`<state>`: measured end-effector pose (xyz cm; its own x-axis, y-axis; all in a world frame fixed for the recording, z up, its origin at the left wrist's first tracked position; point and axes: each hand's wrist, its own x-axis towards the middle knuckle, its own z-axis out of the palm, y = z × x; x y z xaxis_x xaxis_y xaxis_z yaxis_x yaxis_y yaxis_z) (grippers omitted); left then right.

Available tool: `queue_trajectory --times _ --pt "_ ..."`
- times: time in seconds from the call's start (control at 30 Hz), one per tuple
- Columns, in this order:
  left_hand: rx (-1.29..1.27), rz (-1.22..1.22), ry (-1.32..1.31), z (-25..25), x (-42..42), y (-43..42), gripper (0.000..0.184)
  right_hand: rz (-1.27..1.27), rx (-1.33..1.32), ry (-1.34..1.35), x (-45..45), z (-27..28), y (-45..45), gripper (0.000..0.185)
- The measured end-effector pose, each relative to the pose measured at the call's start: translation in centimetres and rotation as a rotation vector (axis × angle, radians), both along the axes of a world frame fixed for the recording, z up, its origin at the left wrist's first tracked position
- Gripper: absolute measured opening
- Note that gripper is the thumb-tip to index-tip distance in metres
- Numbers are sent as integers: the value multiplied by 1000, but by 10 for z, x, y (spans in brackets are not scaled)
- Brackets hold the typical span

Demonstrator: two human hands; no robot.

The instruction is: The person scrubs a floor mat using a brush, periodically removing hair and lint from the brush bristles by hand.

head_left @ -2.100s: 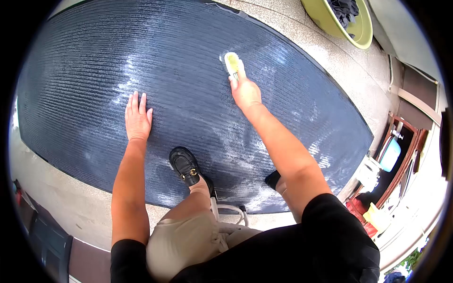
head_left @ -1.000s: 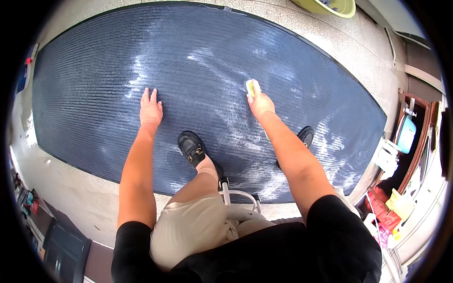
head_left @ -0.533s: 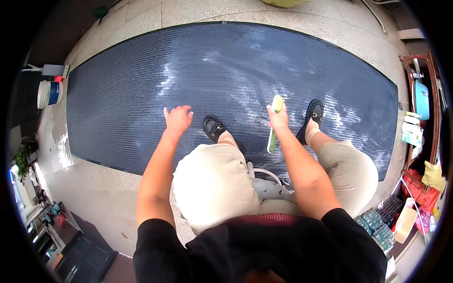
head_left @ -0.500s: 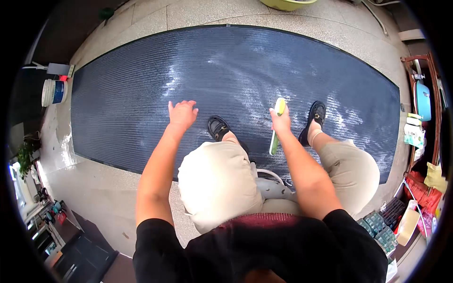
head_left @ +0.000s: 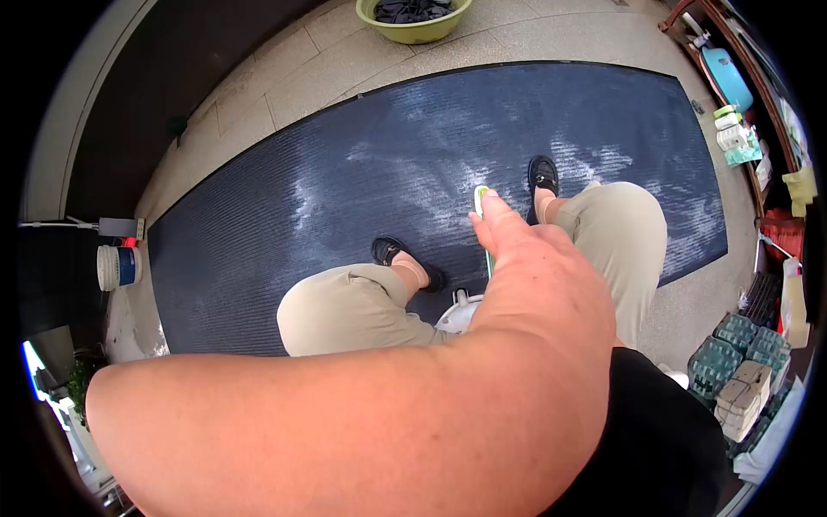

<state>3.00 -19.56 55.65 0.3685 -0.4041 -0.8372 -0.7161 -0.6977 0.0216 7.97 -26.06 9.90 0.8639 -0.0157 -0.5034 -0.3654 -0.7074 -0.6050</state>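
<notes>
My right hand (head_left: 493, 222) grips a slim green-and-white brush (head_left: 480, 197) above the dark ribbed mat (head_left: 345, 185). Only the brush's pale tip and a green strip of it show. My left arm crosses close to the camera, its elbow at the far left. At its end my left hand (head_left: 547, 258) appears to lie over my right wrist or forearm, and its fingers cannot be made out. White streaks mark the mat. My black shoes rest on it, one to each side of the brush.
A green basin (head_left: 413, 31) with dark cloth stands beyond the mat. A white bucket (head_left: 118, 268) is at the left. On the right are a rack with a blue basin (head_left: 728, 77), white packages (head_left: 732, 136) and stacked egg trays (head_left: 719, 366). Part of a stool (head_left: 459, 314) shows beneath me.
My left arm has swung from the left across my body to my right arm. The brush stays in my right hand. The view has shifted, showing more of the green basin.
</notes>
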Motion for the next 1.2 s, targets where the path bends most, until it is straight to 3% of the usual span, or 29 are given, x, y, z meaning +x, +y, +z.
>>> queue_trajectory --times 0.1,0.2,0.33,0.4,0.47,0.5,0.53,0.57,0.6,0.67,0.7,0.77,0.83,0.9,0.97,1.03,1.1,1.2 --pt "24 -193 -23 -9 -34 -20 49 124 -176 -149 -17 -15 12 81" --pt "44 -314 -110 -25 -62 -24 47 265 -160 -90 -21 18 10 83" --pt "60 -346 -250 -46 -67 -7 45 140 -46 55 -25 15 5 76" --pt "98 -287 -288 -60 -42 13 44 59 17 46 -20 -28 -7 76" --pt "165 -132 -161 -75 21 62 46 125 -122 -83 -26 -41 -9 83" --pt "200 -59 -90 -84 55 92 48 169 -140 -7 -22 -39 -12 80" --pt "238 171 -283 -118 75 131 50 153 -169 -9 -21 -42 -9 80" --pt "256 274 -494 -146 86 179 33 132 -198 -11 -18 -47 -5 79" --pt "251 404 -608 -184 97 229 33 141 -251 50 -9 -53 0 76" --pt "205 631 -648 -244 93 302 36 199 -254 120 7 -60 10 75" --pt "151 772 -547 -276 89 329 38 264 -244 163 19 -64 16 74" --pt "-74 1121 -367 -341 71 363 38 303 -240 193 39 -80 31 73" --pt "-182 1224 -289 -412 61 372 36 315 -233 108 57 -105 46 73" --pt "-628 1742 -264 -477 50 376 32 296 -245 94 78 -122 62 73" --pt "-931 2160 -208 -502 70 343 28 277 -245 67 90 -130 81 72" --pt "-1075 2338 -142 -527 89 314 25 228 -256 68 102 -135 93 70" --pt "-1110 2368 -198 -556 100 294 22 176 -238 96 99 -129 116 66" --pt "-1090 2204 -322 -570 108 284 21 510 -80 53 86 -133 152 60"
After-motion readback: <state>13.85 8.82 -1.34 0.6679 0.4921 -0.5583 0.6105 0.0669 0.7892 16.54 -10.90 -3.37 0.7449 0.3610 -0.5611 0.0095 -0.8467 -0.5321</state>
